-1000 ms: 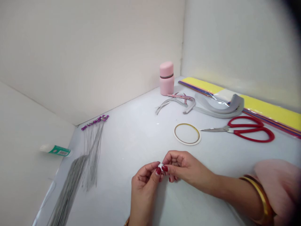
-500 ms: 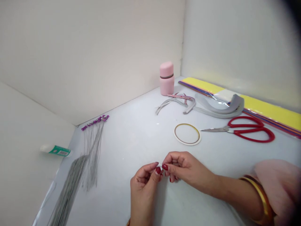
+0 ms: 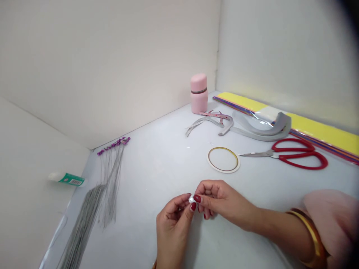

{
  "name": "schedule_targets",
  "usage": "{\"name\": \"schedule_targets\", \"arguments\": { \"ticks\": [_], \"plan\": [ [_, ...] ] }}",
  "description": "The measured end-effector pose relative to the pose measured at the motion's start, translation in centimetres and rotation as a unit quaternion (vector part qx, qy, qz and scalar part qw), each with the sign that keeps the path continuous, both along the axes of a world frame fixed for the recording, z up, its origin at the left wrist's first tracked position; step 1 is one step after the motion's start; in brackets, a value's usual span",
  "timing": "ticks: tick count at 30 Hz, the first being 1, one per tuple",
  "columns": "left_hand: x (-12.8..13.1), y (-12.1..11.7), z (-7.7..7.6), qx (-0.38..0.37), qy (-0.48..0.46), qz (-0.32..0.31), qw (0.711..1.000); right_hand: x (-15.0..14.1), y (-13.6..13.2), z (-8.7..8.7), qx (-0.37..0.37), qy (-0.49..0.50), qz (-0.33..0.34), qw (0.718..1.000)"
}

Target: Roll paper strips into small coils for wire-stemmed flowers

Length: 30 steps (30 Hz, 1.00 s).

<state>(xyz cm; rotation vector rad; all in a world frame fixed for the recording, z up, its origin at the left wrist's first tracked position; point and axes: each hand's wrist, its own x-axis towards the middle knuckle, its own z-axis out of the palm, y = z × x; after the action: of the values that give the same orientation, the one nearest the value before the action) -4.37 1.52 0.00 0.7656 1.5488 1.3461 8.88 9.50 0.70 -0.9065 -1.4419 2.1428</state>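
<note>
Head view: Small white scrap (image 3: 192, 199), too small to identify, pinched between both hands' fingertips above the white work surface (image 3: 146, 164). Left hand (image 3: 173, 228) and right hand (image 3: 221, 200) half-curled, nearly touching, both gripping it.

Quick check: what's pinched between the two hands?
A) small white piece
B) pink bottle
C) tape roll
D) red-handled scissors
A: the fingertips of the left hand and the right hand meet on a small white piece.
</note>
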Motion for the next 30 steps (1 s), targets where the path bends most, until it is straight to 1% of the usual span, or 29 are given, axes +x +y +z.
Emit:
{"name": "schedule_targets", "arguments": {
  "ticks": [5,7,9,11,13,14,17,19,21,23,25,27,30],
  "plan": [
    [-0.11,-0.02,0.08,0.012,0.018,-0.008,1.0,0.18,-0.08,-0.13,-0.022,0.014,0.023,0.999],
    [-0.13,-0.05,0.08,0.029,0.043,-0.023,0.998,0.24,-0.13,-0.1,-0.012,0.007,0.019,1.0],
    [-0.16,-0.12,0.03,0.054,0.083,-0.03,0.995,0.31,-0.2,-0.05,0.034,-0.011,0.006,0.999],
    [-0.21,-0.19,-0.02,0.076,0.121,-0.031,0.989,0.36,-0.29,0.01,0.098,-0.032,-0.008,0.995],
    [-0.26,-0.22,-0.03,0.08,0.132,-0.037,0.987,0.38,-0.39,0.05,0.132,-0.039,-0.013,0.99],
    [-0.28,-0.21,-0.01,0.079,0.13,-0.043,0.987,0.36,-0.44,0.06,0.125,-0.035,-0.009,0.992],
    [-0.25,-0.18,0.12,0.088,0.137,-0.053,0.985,0.23,-0.5,0.08,0.055,-0.012,0.011,0.998],
    [-0.15,-0.19,0.23,0.098,0.146,-0.063,0.982,0.13,-0.46,0.12,0.026,-0.004,0.023,0.999],
    [-0.01,-0.22,0.32,0.082,0.121,-0.056,0.988,0.06,-0.38,0.17,0.018,0.005,0.022,1.0],
    [0.13,-0.22,0.41,0.047,0.077,-0.033,0.995,0.04,-0.31,0.21,0.014,0.018,0.009,1.0],
    [0.25,-0.18,0.51,0.027,0.06,-0.018,0.998,0.06,-0.29,0.23,0.013,0.022,-0.002,1.0],
    [0.32,-0.14,0.64,0.032,0.073,-0.031,0.996,0.07,-0.33,0.26,0.014,0.022,-0.005,1.0],
    [0.36,-0.16,0.84,0.041,0.12,-0.054,0.99,0.04,-0.42,0.32,0.014,0.016,-0.001,1.0]
  ]
}}
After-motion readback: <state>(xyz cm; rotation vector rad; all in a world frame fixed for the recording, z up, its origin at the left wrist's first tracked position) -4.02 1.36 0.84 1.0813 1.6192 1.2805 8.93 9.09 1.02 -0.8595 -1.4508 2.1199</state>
